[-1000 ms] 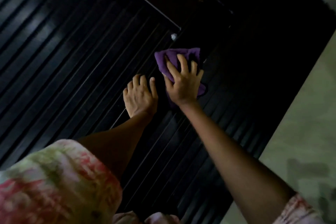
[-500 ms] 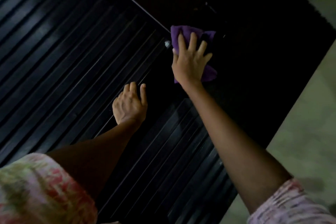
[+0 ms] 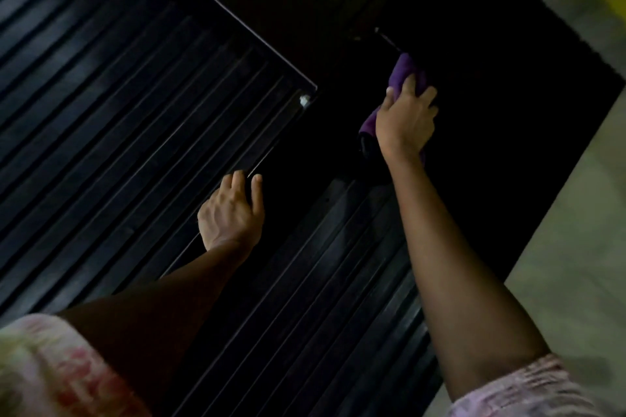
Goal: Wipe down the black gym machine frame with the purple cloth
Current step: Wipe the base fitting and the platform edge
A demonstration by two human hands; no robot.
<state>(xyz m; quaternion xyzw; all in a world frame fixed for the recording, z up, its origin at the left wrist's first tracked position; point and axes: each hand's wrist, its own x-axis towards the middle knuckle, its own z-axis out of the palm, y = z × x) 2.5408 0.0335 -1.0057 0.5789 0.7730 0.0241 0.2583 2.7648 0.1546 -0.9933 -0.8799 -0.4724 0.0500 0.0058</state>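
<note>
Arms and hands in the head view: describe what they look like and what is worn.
Both forearms are bare. The left hand and right hand wear no gloves; no rings or watch are visible. Short sleeves show at the frame's bottom: the left sleeve blotchy pink, green and white, the right sleeve pale pink, patterned.

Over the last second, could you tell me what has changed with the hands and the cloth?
The right hand slid the purple cloth up and rightward along the dark frame, its fingers now curled round it. The left hand stayed resting on the ribbed black surface.

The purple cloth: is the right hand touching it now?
Touching. The head view shows the right hand curled round the purple cloth.
</note>
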